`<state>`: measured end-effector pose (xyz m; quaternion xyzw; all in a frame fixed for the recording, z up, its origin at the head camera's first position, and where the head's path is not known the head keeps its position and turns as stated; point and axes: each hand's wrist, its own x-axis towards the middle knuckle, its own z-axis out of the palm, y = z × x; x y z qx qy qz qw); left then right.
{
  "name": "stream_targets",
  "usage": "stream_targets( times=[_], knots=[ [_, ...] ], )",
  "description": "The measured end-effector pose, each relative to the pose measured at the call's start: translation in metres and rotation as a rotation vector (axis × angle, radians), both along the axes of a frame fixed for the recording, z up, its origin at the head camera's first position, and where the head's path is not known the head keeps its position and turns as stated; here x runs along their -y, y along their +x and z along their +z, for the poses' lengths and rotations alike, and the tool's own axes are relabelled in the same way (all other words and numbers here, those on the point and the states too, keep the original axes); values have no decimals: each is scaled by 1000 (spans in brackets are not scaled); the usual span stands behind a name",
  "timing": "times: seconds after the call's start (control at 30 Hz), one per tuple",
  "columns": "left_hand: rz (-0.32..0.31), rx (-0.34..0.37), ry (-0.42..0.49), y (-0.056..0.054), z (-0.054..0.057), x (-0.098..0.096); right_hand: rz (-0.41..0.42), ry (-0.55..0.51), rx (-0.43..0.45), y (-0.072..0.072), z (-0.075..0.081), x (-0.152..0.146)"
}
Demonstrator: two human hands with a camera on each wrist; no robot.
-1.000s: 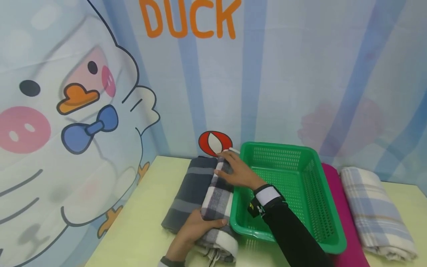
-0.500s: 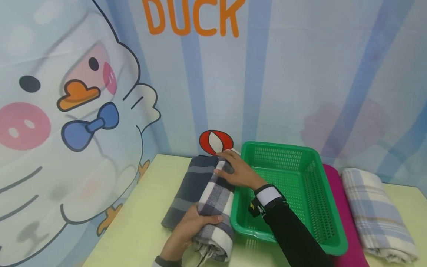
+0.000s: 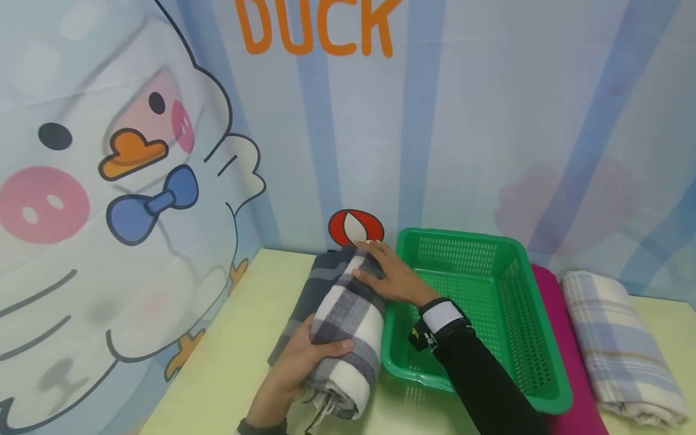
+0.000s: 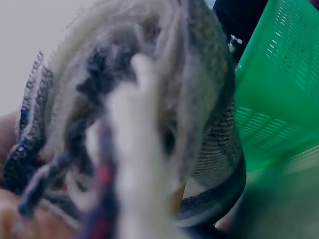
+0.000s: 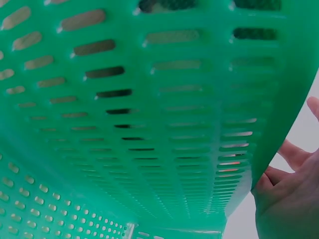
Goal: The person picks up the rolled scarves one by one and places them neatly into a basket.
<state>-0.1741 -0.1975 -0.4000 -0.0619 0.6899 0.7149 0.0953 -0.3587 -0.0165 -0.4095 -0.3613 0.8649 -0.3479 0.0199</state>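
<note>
We're indoors at a dressed-up corner, home or studio I can't tell, where a pale-blue striped cloth backdrop (image 3: 478, 121) with a big white cartoon bird (image 3: 163, 266) and orange "DUCK" lettering (image 3: 322, 25) rises behind a pale-yellow flat table (image 3: 234, 314)

The left fingers (image 3: 333, 348) and right fingers (image 3: 379, 254) hold a rolled checked blanket (image 3: 350, 320) beside a green basket (image 3: 459, 249).

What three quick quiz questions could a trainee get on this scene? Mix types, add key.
1. True or false: only one hand touches the rolled checked blanket.
2. What shows between the green perforated basket and the pale plaid blanket?
3. Fill in: the orange letters on the backdrop read ____.

Key: 1. False; the left hand and right hand both touch it. 2. Magenta cloth. 3. DUCK.
</note>
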Motion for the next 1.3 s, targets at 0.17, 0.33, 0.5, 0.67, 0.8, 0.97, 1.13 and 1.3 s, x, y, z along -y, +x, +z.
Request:
stream_targets(
  times=[0.17,0.33,0.5,0.67,0.8,0.97,1.13,1.3],
  knots=[
    [-11,-12,29,1,6,-1,-4,-3,2,-1,2,0],
    [-7,-30,30,3,11,-2,-6,-4,8,-2,3,0],
    [4,-37,35,6,16,-4,-2,-9,27,-1,3,0],
    [10,-51,51,11,22,-7,-2,-19,48,-1,3,0],
    [31,-72,43,14,26,-10,-5,-38,68,1,5,0],
    [59,-90,28,17,30,-13,4,-64,67,2,7,1],
    [80,-100,7,20,33,-14,-7,-104,63,2,8,2],
    [97,-108,-4,22,34,-14,-30,-131,84,2,8,3]
  ],
)
